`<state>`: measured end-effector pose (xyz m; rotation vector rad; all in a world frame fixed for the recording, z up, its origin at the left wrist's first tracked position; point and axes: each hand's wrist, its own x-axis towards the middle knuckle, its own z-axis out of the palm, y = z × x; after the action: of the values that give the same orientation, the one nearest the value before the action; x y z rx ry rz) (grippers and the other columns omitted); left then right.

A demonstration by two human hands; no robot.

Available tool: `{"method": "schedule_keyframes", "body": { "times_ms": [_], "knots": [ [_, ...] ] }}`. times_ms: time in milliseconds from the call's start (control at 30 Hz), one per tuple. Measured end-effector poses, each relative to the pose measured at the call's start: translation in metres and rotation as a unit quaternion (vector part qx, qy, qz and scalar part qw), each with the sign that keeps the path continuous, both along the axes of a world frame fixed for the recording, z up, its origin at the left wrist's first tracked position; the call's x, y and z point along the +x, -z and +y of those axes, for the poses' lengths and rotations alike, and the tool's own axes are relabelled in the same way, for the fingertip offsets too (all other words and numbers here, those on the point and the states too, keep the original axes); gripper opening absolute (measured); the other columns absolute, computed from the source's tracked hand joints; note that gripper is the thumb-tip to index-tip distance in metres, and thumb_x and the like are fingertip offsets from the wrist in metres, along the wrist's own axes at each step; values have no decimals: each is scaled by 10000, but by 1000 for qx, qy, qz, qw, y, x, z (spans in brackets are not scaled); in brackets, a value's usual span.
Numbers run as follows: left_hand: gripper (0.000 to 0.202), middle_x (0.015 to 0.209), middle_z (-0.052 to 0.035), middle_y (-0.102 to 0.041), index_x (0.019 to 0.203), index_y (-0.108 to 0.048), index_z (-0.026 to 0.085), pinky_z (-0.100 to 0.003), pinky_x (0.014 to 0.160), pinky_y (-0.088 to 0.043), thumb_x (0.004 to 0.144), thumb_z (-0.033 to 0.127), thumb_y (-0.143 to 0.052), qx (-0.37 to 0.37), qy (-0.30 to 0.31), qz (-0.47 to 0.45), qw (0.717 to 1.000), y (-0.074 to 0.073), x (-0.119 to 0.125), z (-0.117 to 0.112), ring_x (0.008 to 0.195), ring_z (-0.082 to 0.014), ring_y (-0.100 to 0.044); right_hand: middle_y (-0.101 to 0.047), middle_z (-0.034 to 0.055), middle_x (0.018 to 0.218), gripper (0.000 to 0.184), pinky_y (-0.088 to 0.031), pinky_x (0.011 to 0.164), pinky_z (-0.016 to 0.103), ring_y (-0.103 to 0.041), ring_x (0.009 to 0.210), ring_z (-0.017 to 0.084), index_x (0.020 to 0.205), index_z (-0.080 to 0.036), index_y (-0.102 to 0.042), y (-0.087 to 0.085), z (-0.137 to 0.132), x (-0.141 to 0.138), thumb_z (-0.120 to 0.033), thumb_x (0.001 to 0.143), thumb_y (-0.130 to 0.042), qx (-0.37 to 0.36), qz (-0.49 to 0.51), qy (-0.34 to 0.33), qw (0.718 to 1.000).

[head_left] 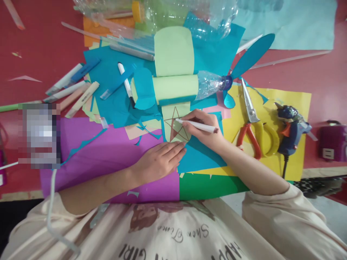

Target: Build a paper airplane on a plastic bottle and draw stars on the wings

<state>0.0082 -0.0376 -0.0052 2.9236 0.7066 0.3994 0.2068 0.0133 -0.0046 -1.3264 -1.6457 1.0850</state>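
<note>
- Left hand: flat, palm down, gripping nothing, its extended fingers at the near end of the star panel.
- Pale-green paper star panel (180, 132): just ahead of the left hand (158, 162), left of the right; long axis running away from the wearer; brown-outlined five-pointed star, lower-left point filled.
- White felt-tip marker (199, 125): tip leftward over the star; contact cannot be told.
- Right hand (208, 139): nearer the star's centre, fingers closed around the marker.
</note>
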Motion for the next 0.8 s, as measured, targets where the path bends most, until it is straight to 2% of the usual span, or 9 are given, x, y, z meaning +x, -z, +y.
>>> {"method": "schedule_keyframes", "body": {
  "times_ms": [200,467,800],
  "knots": [
    [294,1280,-109,-622,1209,-584,89,-338,977,-499,958,189,-468,-3,2,1,1000,1,0,0,1141,-207,-598,-684,14,658,144,-424,492,216,-596,558,106,764,-160,-634,0,1,-1,-298,806,-628,-20,0,-2,1000],
    [290,1280,-112,-621,1200,-588,92,-337,973,-502,959,187,-458,1,1,-1,1000,0,0,0,1132,-205,-603,-698,18,672,103,-416,490,223,-596,555,110,771,-160,-643,1,1,0,-259,788,-623,-27,2,0,1000],
    [286,1270,-109,-629,1197,-589,96,-325,974,-498,959,188,-459,4,1,4,1000,-2,0,1,1121,-195,-609,-652,2,630,125,-383,505,218,-540,535,90,713,-164,-612,-3,1,1,-257,794,-593,5,-20,-62,998]
  ]
}}
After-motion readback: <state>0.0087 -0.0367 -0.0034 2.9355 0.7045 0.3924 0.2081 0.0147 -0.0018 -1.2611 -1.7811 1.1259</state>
